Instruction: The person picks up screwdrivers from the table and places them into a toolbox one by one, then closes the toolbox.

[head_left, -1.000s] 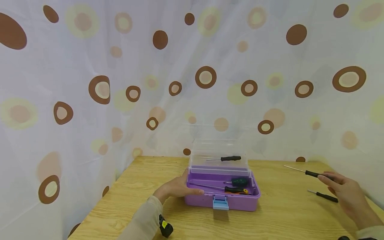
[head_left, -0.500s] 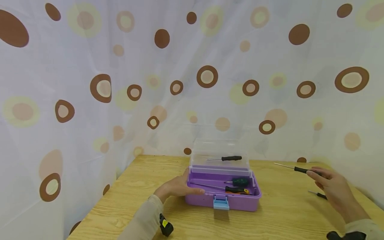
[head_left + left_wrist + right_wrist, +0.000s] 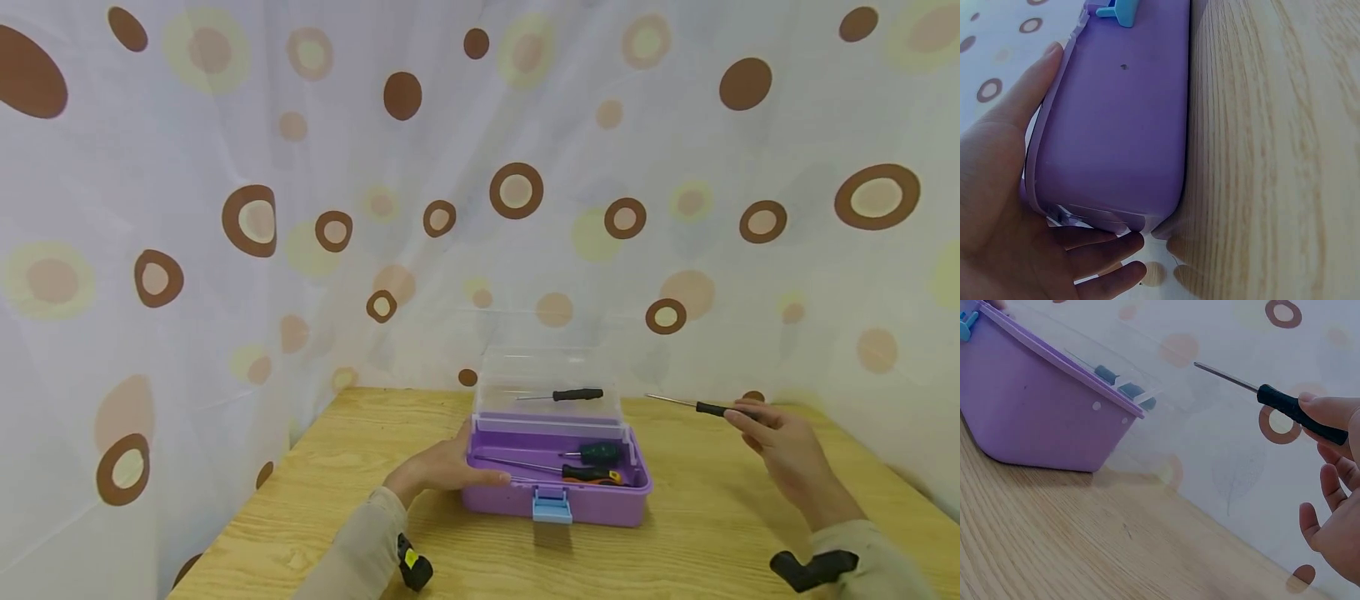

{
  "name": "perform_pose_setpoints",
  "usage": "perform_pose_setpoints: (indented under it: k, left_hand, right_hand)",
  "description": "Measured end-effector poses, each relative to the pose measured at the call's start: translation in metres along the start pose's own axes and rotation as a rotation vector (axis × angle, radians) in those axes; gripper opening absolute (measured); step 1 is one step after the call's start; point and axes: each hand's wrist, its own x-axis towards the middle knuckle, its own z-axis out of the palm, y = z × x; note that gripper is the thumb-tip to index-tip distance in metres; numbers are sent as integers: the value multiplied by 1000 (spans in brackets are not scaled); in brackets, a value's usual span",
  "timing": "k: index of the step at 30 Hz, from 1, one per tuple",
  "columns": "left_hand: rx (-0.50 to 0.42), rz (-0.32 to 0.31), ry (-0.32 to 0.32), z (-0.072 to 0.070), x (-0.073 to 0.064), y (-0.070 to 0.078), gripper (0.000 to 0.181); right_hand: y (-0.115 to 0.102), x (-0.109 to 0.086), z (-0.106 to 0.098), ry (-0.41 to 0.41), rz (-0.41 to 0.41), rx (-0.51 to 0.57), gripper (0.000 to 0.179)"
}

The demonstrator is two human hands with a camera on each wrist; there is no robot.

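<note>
A purple toolbox (image 3: 517,500) with a light blue latch (image 3: 552,507) stands with its clear lid (image 3: 547,367) tipped back. My left hand (image 3: 442,467) holds its left end; the left wrist view shows the thumb along the rim and fingers against the end wall. To the box's right, my right hand (image 3: 783,450) pinches a black-handled screwdriver (image 3: 1300,412) between thumb and forefinger, shaft pointing left, above the table. The other fingers are loosely bent. Inside the box lie a green-handled screwdriver (image 3: 600,453), a black-and-yellow one (image 3: 588,472) and something orange, partly hidden by the front wall.
Another black-handled screwdriver (image 3: 577,394) shows at the lid; whether in it or behind it, I cannot tell. The wooden table (image 3: 697,533) runs back to a curtain (image 3: 450,150) patterned with circles. A black wrist mount (image 3: 813,571) sits on the right sleeve.
My right hand has moved left toward the toolbox with the screwdriver, rising slightly. The screwdriver lying on the table at the right is now hidden behind that hand. My left hand stays put.
</note>
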Motion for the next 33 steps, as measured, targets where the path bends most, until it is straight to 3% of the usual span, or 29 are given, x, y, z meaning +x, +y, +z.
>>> perform_pose_setpoints:
  k: [16,24,33]
  left_hand:
    - [0,0,-7,-2,0,0,127]
    - [-20,21,-9,-1,1,0,125]
    - [-1,-2,-8,-1,0,-1,127]
  right_hand:
    - [-1,17,43,-22,9,33,24]
    - [-2,23,53,-49,19,-49,29]
    - [0,27,60,-62,45,-88,42]
